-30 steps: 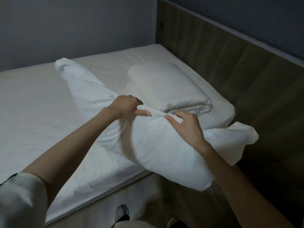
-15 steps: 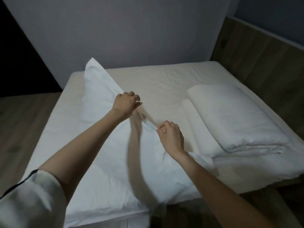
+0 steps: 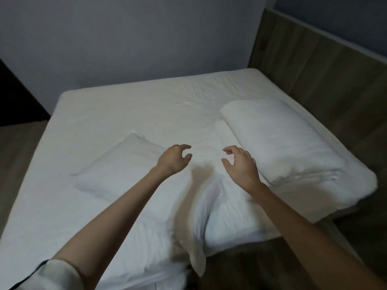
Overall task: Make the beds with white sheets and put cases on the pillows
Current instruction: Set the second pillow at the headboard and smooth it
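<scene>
I am looking down at a bed point(image 3: 129, 114) covered with a white sheet, set against a grey wall point(image 3: 146, 34), with a wooden headboard point(image 3: 326, 65) running along its right side. My left hand point(image 3: 172, 159) is hovering over the middle of the bed with its fingers curled loosely and spread apart, holding nothing. My right hand point(image 3: 241, 164) is hovering just across from it, likewise open with bent fingers, and it too is gripping nothing. The two hands are facing each other with a gap between them, palms turned inward.

Below my arms the cased pillow point(image 3: 129, 181) is lying on the sheet, stretching from the left-centre of the bed toward the near edge. Its far corner is sitting flat left of my left hand, while its near end is looking blurred and rumpled, and a loose flap of case point(image 3: 199, 262) is hanging over the bed edge. I cannot tell whether the hands are touching the fabric or floating just above it.

On the right, beside the headboard, a folded duvet point(image 3: 280, 141) is resting in a thick stack, well apart from the pillow. A pale sleeve point(image 3: 52, 275) is showing at the lower left, on my left arm.
</scene>
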Tool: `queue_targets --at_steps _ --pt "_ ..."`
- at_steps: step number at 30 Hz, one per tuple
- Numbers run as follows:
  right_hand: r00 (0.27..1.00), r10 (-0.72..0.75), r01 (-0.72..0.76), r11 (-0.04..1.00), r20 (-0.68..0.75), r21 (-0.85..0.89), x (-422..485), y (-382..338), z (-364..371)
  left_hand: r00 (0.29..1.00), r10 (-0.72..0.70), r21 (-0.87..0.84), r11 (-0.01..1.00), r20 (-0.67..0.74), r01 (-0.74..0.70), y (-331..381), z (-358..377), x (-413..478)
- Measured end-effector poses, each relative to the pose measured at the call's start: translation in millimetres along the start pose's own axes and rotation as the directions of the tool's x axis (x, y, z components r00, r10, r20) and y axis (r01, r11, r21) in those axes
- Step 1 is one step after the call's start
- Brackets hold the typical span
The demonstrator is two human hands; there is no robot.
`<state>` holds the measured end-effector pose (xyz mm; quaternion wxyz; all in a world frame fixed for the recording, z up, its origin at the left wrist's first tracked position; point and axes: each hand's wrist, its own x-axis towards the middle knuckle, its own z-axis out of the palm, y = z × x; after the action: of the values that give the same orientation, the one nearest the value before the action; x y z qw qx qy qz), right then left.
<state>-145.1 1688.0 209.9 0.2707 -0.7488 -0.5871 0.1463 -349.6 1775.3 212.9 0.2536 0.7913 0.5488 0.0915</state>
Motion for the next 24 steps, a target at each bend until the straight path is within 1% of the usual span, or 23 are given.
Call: queue_targets --at_steps 3,7,12,14,18,22,24 --pt "0.998 0.046 -0.046 0.999 -0.032 -0.006 -4 36 -26 1.000 0.022 -0.064 0.998 0.021 -0.021 43 21 10" --pt "0.995 0.084 -0.086 0.996 -0.056 -0.024 -15 99 -63 0.999 0.005 -0.168 0.986 0.045 0.002 108 58 20" --pt "0.996 0.080 -0.081 0.996 -0.032 -0.033 -27 188 -110 0.994 -0.082 -0.284 0.953 0.078 0.101 184 122 30" --pt "0.997 0.072 -0.071 0.997 0.022 -0.030 -30 222 -129 0.983 -0.149 -0.368 0.913 0.103 0.177 210 148 31" --pt "0.994 0.037 -0.032 0.998 0.106 -0.046 -31 276 -160 0.945 -0.291 -0.505 0.799 0.152 0.327 242 191 34" --pt "0.990 -0.008 0.021 0.996 0.139 -0.092 -22 309 -178 0.902 -0.392 -0.602 0.681 0.182 0.418 256 222 44" --pt "0.988 -0.043 0.060 0.992 0.146 -0.115 -14 321 -180 0.886 -0.420 -0.636 0.634 0.195 0.440 259 234 53"
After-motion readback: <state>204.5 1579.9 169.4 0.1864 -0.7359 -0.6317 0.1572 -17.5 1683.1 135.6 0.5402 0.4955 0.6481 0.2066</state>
